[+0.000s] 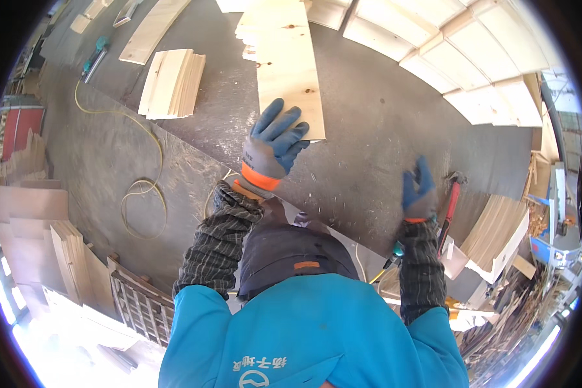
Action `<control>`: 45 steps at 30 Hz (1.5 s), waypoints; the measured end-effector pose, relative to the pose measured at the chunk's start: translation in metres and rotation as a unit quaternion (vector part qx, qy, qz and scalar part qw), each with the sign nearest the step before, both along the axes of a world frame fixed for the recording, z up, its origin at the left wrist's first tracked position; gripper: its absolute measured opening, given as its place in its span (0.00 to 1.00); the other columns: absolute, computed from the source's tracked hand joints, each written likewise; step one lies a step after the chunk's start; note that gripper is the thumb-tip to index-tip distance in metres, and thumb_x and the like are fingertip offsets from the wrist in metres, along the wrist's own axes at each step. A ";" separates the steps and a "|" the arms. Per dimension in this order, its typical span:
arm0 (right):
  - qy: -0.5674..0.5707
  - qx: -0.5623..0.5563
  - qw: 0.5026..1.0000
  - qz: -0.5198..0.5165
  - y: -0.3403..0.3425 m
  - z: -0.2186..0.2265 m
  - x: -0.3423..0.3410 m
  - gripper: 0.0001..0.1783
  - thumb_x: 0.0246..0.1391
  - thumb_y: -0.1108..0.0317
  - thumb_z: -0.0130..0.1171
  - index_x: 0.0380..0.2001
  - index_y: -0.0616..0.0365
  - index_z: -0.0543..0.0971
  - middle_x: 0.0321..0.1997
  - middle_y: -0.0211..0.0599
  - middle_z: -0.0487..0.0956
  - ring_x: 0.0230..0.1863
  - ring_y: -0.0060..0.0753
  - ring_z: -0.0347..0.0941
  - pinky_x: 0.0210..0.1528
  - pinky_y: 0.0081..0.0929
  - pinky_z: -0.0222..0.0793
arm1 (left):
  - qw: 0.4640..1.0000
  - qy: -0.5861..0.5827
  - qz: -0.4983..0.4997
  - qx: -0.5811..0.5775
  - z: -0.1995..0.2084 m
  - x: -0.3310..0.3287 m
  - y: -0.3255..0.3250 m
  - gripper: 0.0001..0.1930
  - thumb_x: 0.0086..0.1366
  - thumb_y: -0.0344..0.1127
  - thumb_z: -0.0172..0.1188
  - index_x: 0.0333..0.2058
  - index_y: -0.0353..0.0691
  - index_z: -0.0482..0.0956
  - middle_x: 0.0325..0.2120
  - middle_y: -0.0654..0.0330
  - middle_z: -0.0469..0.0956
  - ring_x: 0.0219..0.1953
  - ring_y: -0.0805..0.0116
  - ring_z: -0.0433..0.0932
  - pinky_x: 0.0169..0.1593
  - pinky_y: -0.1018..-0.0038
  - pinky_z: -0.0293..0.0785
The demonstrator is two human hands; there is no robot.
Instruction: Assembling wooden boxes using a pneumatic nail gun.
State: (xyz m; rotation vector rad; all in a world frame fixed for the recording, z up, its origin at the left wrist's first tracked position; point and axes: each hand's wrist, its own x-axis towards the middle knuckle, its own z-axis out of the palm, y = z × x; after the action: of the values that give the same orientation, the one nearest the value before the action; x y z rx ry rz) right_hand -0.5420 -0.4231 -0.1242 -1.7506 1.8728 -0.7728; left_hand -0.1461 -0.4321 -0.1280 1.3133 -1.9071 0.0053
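Note:
My left hand (271, 142), in a grey and blue glove with an orange cuff, lies with fingers stretched over the near end of a pale wooden board (288, 77). That board has dark knots and lies at the far middle of the table, against other thin boards. My right hand (419, 194), in a matching glove, is at the right with fingers apart and slightly blurred; nothing shows in it. Just right of it lies a red-handled hammer (451, 200), its metal head pointing away from me. I cannot tell whether hand and hammer touch.
The dark worktable (368, 174) carries a stack of short boards (171, 84) at the far left. A teal-ended air tool (97, 58) trails a yellow hose (161, 161). Pale panels (459, 52) line the far right; another board stack (498, 226) stands near right.

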 end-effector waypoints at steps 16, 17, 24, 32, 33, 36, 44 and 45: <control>0.190 0.132 0.935 -0.267 0.159 -0.117 -0.114 0.62 0.53 0.49 0.77 0.80 0.69 0.56 0.75 0.69 0.71 0.72 0.65 0.71 0.72 0.47 0.69 | 1.000 -0.027 0.007 -0.006 0.002 -0.001 -0.001 0.18 0.52 0.34 0.82 0.43 0.40 0.92 0.58 0.52 0.85 0.68 0.40 0.76 0.67 0.54 0.80; 0.214 0.157 0.924 -0.277 0.157 -0.121 -0.116 0.63 0.53 0.49 0.77 0.81 0.69 0.55 0.74 0.69 0.72 0.71 0.65 0.73 0.71 0.46 0.70 | 1.000 -0.016 0.010 0.000 0.002 -0.001 0.000 0.18 0.51 0.34 0.82 0.43 0.40 0.92 0.58 0.51 0.85 0.68 0.39 0.76 0.67 0.54 0.81; 0.137 0.253 0.929 -0.233 0.138 -0.100 -0.154 0.35 0.54 0.61 0.68 0.63 0.66 0.75 0.48 0.54 0.87 0.50 0.55 0.86 0.52 0.46 0.80 | 1.000 -0.007 -0.006 -0.023 0.000 0.001 -0.006 0.18 0.50 0.33 0.82 0.42 0.40 0.92 0.54 0.52 0.87 0.65 0.40 0.80 0.65 0.52 0.82; -0.436 0.226 0.860 -0.141 0.071 0.149 0.043 0.18 0.56 0.61 0.64 0.42 0.66 0.80 0.29 0.35 0.80 0.27 0.33 0.82 0.29 0.30 0.79 | 0.999 0.035 -0.016 -0.010 -0.002 0.009 -0.007 0.17 0.50 0.34 0.80 0.41 0.42 0.92 0.52 0.55 0.88 0.62 0.40 0.81 0.63 0.53 0.83; -0.412 0.252 0.868 -0.114 0.067 0.160 0.058 0.20 0.55 0.60 0.65 0.42 0.68 0.80 0.29 0.37 0.80 0.27 0.33 0.82 0.29 0.30 0.79 | 0.999 0.043 -0.020 -0.011 -0.003 0.009 -0.008 0.17 0.50 0.34 0.80 0.41 0.42 0.92 0.52 0.55 0.88 0.62 0.40 0.81 0.63 0.53 0.83; -0.311 0.353 0.881 -0.051 0.042 0.193 0.119 0.19 0.53 0.63 0.62 0.40 0.71 0.80 0.28 0.40 0.82 0.25 0.32 0.80 0.29 0.28 0.77 | 0.998 0.057 -0.010 0.018 -0.003 0.012 -0.007 0.16 0.52 0.33 0.80 0.41 0.44 0.91 0.54 0.57 0.87 0.63 0.41 0.80 0.62 0.53 0.83; -0.277 0.403 0.871 -0.037 0.005 0.191 0.191 0.26 0.61 0.69 0.56 0.62 0.64 0.75 0.27 0.34 0.80 0.25 0.25 0.78 0.29 0.27 0.72 | 0.997 0.078 -0.010 0.008 -0.009 0.017 -0.011 0.15 0.54 0.36 0.80 0.42 0.50 0.91 0.57 0.61 0.86 0.66 0.46 0.78 0.55 0.57 0.83; -0.274 0.406 0.871 -0.038 0.005 0.191 0.193 0.26 0.61 0.69 0.56 0.62 0.64 0.75 0.27 0.34 0.80 0.25 0.25 0.78 0.29 0.27 0.72 | 0.997 0.080 -0.008 0.011 -0.009 0.017 -0.010 0.15 0.54 0.36 0.80 0.42 0.50 0.91 0.57 0.61 0.86 0.66 0.46 0.78 0.55 0.57 0.83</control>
State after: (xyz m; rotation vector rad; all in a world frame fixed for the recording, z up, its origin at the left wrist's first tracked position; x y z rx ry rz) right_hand -0.3487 -0.4184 0.0670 -0.8187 1.5264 -0.3469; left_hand -0.1293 -0.4422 -0.1374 1.2725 -1.7863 -0.1256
